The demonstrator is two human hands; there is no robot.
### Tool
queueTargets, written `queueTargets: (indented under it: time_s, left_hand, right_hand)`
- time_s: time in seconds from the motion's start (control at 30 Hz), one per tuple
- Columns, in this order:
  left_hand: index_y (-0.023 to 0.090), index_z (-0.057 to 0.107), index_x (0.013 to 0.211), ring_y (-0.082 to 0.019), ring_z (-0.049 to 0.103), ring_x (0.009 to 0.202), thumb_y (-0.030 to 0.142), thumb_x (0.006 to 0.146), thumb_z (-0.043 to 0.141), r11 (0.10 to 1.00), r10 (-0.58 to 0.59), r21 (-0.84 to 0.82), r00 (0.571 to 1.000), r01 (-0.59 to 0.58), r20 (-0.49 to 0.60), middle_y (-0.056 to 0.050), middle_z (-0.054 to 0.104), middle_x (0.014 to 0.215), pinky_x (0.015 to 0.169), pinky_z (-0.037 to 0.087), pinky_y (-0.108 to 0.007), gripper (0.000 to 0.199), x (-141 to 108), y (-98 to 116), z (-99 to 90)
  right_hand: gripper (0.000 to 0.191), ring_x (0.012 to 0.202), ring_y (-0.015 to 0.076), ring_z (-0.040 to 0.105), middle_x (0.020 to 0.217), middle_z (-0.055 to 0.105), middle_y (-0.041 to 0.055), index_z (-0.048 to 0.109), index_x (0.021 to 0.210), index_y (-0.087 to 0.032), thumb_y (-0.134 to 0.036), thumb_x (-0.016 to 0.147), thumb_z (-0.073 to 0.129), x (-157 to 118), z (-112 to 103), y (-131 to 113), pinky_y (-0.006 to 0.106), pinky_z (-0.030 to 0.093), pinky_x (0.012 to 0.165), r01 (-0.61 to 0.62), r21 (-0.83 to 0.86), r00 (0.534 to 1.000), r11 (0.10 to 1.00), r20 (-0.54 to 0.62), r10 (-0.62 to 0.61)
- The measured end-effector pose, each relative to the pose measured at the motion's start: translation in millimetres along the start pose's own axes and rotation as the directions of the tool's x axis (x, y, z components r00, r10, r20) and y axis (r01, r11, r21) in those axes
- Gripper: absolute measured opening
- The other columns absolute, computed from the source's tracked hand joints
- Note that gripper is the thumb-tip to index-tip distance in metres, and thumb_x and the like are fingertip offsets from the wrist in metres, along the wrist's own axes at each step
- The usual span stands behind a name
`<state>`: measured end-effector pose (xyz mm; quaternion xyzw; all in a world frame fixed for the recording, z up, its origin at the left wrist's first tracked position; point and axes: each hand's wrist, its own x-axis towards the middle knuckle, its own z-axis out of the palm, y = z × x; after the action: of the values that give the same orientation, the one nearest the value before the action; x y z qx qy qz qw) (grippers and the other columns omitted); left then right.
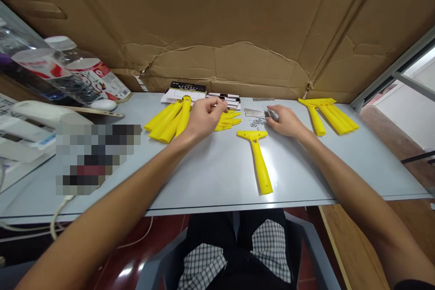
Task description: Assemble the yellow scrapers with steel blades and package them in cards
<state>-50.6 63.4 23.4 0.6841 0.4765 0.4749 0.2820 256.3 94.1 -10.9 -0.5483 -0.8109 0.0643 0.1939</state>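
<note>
My left hand (206, 117) is closed in a pinch above a pile of small flat yellow plastic pieces (228, 121); whatever its fingertips hold, if anything, is too small to make out. Further right, my right hand (284, 120) has thumb and fingers around the end of a thin metal plate (271, 113), beside other metal strips (253, 113). Small screws (257, 123) lie heaped just left of that hand. Between my forearms a yellow plastic scraper handle (260, 163) lies with its wide head pointing away from me.
More yellow handles lie at left (166, 122) and right (335, 115). Behind the left group is a black-and-white box (185, 92). Bottles (91, 72) and a cable (56, 217) occupy the left side. A cardboard sheet (217, 18) stands along the back of the table (207, 186).
</note>
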Motion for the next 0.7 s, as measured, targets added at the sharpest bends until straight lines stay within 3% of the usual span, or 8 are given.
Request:
queueTargets:
  time_s: [0.1,0.2,0.33,0.53,0.7]
  left_hand:
    - [0.021,0.062,0.070,-0.012,0.035,0.052,0.036,0.094,0.060,0.974,0.135,0.179,0.990,-0.139,0.037,0.006,0.040,0.054,0.056,0.028,-0.029,0.028,-6,5,0.9]
    - [0.020,0.068,0.078,-0.014,0.044,0.055,0.030,0.092,0.061,0.889,0.190,0.387,0.966,-0.244,0.174,0.004,0.050,0.055,0.062,0.031,-0.030,0.019,-11,2,5.5]
    - [0.018,0.075,0.091,-0.017,0.051,0.058,0.031,0.097,0.058,0.844,0.124,0.469,0.945,-0.260,0.301,0.000,0.061,0.061,0.064,0.033,-0.033,0.023,-14,-5,12.3]
    - [0.016,0.078,0.098,-0.020,0.059,0.064,0.031,0.099,0.057,0.840,0.096,0.478,0.938,-0.256,0.334,-0.005,0.071,0.071,0.066,0.038,-0.035,0.026,-15,-13,15.1]
    - [0.016,0.080,0.106,-0.022,0.064,0.072,0.033,0.099,0.058,0.844,0.058,0.477,0.927,-0.244,0.371,-0.006,0.075,0.078,0.070,0.042,-0.036,0.028,-16,-17,14.9]
  right_hand:
    - [0.023,0.115,0.0383,0.070,0.124,0.076,0.0173,0.077,0.112,-0.019,-0.027,0.097,0.062,9,2,-4,0.053,0.054,0.100,-0.020,-0.048,0.999,0.999,0.048,0.022]
    - [0.012,0.108,0.0346,0.070,0.114,0.077,0.0139,0.076,0.100,-0.021,-0.024,0.094,0.066,12,1,-4,0.048,0.053,0.093,-0.012,-0.042,0.999,0.999,0.038,0.014]
    - [0.014,0.100,0.0301,0.071,0.110,0.080,0.0092,0.075,0.105,-0.022,-0.028,0.095,0.067,6,-2,-2,0.041,0.051,0.084,-0.007,-0.018,1.000,1.000,0.015,0.007]
    - [0.022,0.089,0.0256,0.071,0.105,0.082,0.0066,0.077,0.109,-0.022,-0.016,0.091,0.066,-5,-3,-2,0.037,0.048,0.078,-0.004,0.063,1.000,0.998,-0.024,0.005]
    - [0.022,0.091,0.0275,0.070,0.113,0.078,0.0117,0.079,0.113,-0.020,-0.032,0.098,0.067,-6,-6,-4,0.041,0.051,0.083,0.012,0.030,1.000,0.999,-0.019,-0.011]
